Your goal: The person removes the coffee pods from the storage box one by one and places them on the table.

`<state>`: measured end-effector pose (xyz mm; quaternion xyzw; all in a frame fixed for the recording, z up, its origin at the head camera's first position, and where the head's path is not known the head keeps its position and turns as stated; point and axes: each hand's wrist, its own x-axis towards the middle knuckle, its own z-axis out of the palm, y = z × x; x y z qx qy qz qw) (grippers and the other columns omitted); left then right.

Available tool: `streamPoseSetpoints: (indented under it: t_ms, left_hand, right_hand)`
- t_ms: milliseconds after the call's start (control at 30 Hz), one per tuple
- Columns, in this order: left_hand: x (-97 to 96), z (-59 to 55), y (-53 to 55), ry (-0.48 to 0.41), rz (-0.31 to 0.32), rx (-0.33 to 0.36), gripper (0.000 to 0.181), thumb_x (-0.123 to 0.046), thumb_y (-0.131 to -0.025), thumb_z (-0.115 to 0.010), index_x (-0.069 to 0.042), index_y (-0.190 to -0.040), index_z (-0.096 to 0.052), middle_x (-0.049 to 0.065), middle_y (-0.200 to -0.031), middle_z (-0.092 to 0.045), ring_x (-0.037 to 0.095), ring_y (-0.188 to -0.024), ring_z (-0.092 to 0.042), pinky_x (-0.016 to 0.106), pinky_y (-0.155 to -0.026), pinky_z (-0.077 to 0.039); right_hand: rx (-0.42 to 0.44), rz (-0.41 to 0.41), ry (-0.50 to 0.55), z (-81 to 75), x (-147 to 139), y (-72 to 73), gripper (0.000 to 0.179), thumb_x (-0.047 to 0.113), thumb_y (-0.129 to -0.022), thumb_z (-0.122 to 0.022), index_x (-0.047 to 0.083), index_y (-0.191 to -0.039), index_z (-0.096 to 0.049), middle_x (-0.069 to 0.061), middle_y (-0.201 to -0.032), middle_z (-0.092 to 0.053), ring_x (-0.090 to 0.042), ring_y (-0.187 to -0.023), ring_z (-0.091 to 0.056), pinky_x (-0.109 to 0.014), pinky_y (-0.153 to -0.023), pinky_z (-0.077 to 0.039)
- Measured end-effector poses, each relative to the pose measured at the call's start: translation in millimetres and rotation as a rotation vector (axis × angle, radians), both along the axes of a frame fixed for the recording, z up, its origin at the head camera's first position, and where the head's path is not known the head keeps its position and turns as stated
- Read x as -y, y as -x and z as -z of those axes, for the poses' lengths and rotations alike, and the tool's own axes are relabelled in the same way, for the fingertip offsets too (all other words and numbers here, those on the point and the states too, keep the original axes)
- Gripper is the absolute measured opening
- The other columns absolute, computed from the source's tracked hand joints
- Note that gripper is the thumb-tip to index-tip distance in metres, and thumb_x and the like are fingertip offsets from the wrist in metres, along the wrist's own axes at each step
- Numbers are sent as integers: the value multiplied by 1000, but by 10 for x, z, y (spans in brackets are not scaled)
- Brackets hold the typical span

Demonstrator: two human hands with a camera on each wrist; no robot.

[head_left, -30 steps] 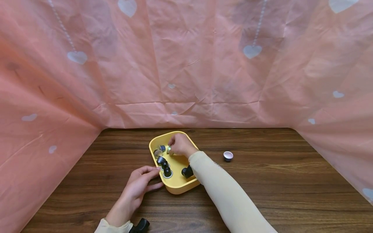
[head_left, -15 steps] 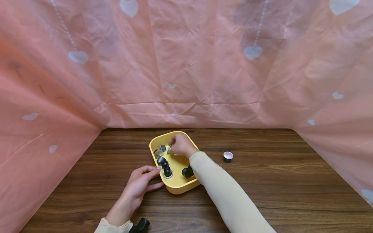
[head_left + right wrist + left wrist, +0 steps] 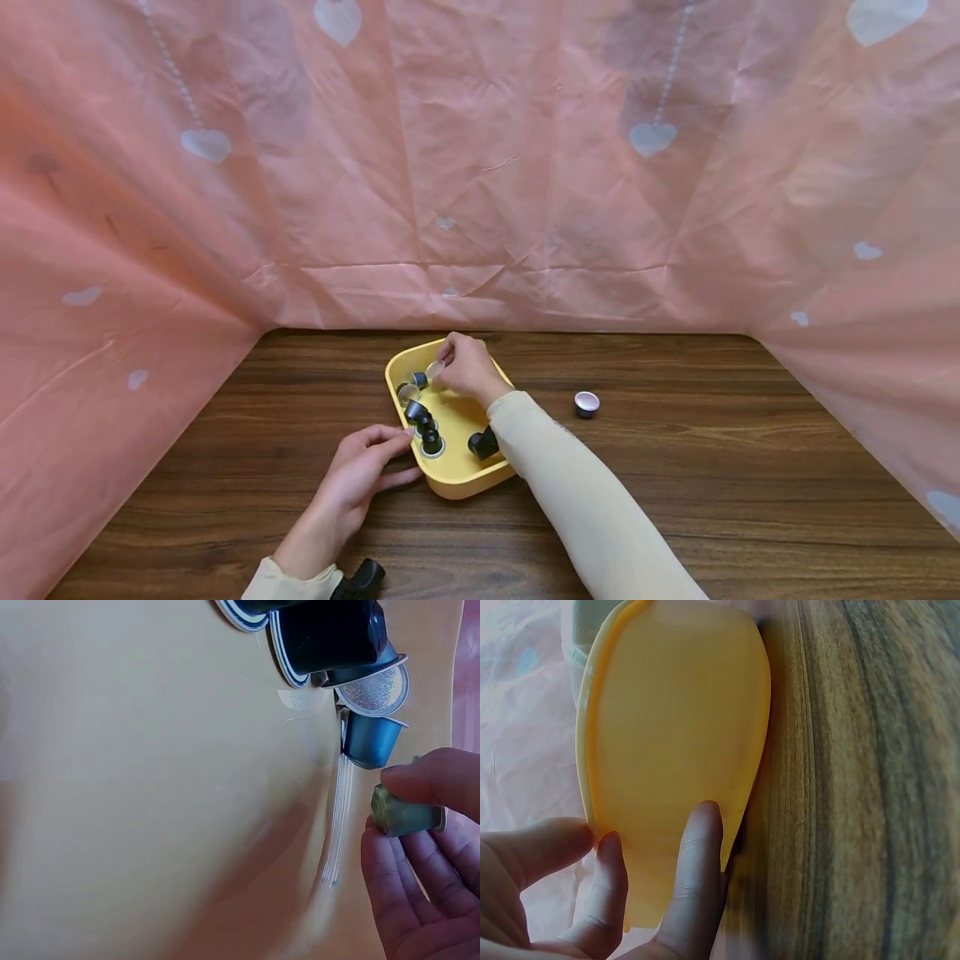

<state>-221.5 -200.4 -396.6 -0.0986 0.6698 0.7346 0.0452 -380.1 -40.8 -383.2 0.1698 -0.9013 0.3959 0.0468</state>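
Note:
My right hand [image 3: 468,367] is over the far end of a yellow tray [image 3: 457,481]. Between its thumb and fingers it pinches a small green coffee capsule [image 3: 405,816], whose pale lid shows in the head view. My left hand [image 3: 358,473] grips the tray's near-left rim with thumb and a finger; another finger [image 3: 697,859] lies along the outer wall in the left wrist view. Along the tray's left side sit several dark capsules [image 3: 431,443], and a blue capsule [image 3: 373,740] is close to the right fingertips.
A dark capsule with a pinkish lid [image 3: 587,404] stands on the wooden table [image 3: 675,475], right of the tray. Pink heart-patterned cloth [image 3: 480,167] encloses the back and sides. My right sleeve [image 3: 585,492] crosses the tray's right edge.
My right hand has raised the green capsule slightly from the tray floor and tipped it, so its lid now faces the head camera. The left hand stays at the rim.

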Motion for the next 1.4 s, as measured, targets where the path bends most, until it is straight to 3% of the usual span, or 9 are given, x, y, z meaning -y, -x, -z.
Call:
streamPoseSetpoints:
  t_ms: [300,533,733,1000,1400]
  left_hand:
    - [11,-16,-14,9,-1,3,22,-11,-105,-68,10,-115,-68,15,-124,-63,19,-107,-69,45,-92,-70]
    - [-9,50,-24,-6,-1,23,20,-10,-105,-67,9,-111,-68,15,-123,-63,20,-107,-69,46,-91,-71]
    - [-27,55,-30,1,3,27,21,-11,-106,-68,9,-112,-68,15,-122,-63,21,-107,-69,46,-90,-71]
    - [-27,42,-16,1,6,25,21,-10,-106,-67,10,-113,-66,17,-124,-63,23,-109,-70,46,-91,-71]
    - [24,20,-3,2,16,26,22,-11,-106,-67,10,-116,-67,16,-126,-62,21,-110,-70,46,-93,-70]
  right_hand:
    - [13,-4,61,-25,12,-6,34,-3,-70,-89,5,-98,-70,-6,-91,-76,-13,-82,-66,-20,-75,-56]
    - [37,1,166,-84,14,-67,32,-1,-75,-90,3,-101,-71,-10,-96,-78,-15,-85,-69,-18,-74,-57]
    - [0,43,268,-321,-26,-139,35,-1,-75,-91,2,-104,-71,-13,-100,-78,-20,-89,-74,-19,-73,-60]
    - [-4,19,380,-683,-274,-285,42,0,-78,-90,3,-114,-70,-15,-108,-76,-26,-96,-76,-27,-83,-66]
    - [45,81,475,-783,-748,-558,41,0,-79,-91,4,-114,-70,-12,-111,-75,-23,-100,-73,-22,-84,-64]
